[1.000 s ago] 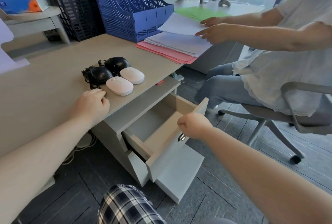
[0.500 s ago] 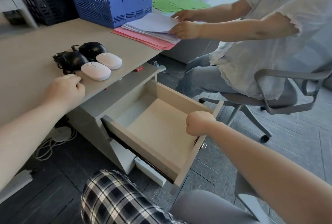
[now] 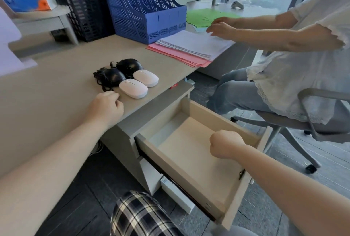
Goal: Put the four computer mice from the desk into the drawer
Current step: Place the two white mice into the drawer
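Observation:
Four mice sit together on the desk point(image 3: 56, 88) near its front edge: two white ones point(image 3: 133, 88) point(image 3: 146, 78) in front, two black corded ones point(image 3: 112, 76) point(image 3: 129, 65) behind. My left hand point(image 3: 106, 106) rests on the desk just in front of the nearer white mouse, fingers loosely curled, holding nothing. The drawer point(image 3: 171, 167) under the desk is pulled far out and its wooden inside is bare. My right hand point(image 3: 226, 144) is a closed fist over the drawer's inside, apart from the drawer front.
Another person sits on an office chair point(image 3: 314, 122) to the right, handling a paper stack point(image 3: 195, 44) on pink folders. Blue file holders point(image 3: 144, 8) and black ones point(image 3: 83, 6) stand behind. My plaid-clad knee point(image 3: 140, 216) is below the drawer.
The drawer has gone from slightly open to pulled far out. My right hand has left the drawer front and now hangs over the inside. My left hand stayed by the mice.

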Tool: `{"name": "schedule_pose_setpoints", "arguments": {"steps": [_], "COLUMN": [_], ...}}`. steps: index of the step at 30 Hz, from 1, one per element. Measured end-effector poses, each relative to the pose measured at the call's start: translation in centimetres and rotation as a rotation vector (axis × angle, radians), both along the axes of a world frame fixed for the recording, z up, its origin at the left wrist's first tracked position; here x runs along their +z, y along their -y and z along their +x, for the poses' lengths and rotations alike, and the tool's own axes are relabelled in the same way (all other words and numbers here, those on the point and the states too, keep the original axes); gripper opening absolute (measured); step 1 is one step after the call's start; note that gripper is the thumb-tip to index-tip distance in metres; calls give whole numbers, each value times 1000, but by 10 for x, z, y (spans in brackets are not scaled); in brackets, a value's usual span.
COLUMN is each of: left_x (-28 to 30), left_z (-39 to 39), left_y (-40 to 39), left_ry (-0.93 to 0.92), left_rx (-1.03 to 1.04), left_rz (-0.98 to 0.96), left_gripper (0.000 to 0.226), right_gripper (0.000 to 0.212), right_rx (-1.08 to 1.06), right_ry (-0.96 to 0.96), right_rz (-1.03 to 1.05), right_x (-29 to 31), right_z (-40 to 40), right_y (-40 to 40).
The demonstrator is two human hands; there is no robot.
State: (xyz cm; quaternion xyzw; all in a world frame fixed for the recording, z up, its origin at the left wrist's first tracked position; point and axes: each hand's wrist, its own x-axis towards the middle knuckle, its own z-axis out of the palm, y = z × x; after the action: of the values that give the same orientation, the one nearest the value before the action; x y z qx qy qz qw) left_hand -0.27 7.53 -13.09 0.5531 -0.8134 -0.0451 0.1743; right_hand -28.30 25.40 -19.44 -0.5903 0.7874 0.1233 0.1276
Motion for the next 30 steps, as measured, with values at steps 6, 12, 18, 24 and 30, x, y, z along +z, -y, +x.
{"name": "schedule_pose_setpoints", "arguments": {"steps": [6, 12, 18, 24, 30], "left_x": [-4, -7, -2, 13, 17], "left_z": [5, 4, -1, -32, -52], "left_y": [5, 7, 7, 13, 31], "left_ry": [-6, -30, -100, -305, -199], "left_rx": [-15, -19, -1, 85, 87], "left_rz": [-16, -28, -63, 144, 231], "left_gripper": [43, 34, 23, 80, 102], "right_gripper": [14, 12, 16, 34, 55], "right_rx": [45, 29, 35, -44, 14], "right_ry": [-5, -12, 43, 375, 383], "right_rz": [-43, -45, -190, -550, -621], "right_x": [7, 7, 21, 70, 94], "right_z": [17, 14, 17, 52, 77], "right_y": [19, 16, 34, 119, 192]}}
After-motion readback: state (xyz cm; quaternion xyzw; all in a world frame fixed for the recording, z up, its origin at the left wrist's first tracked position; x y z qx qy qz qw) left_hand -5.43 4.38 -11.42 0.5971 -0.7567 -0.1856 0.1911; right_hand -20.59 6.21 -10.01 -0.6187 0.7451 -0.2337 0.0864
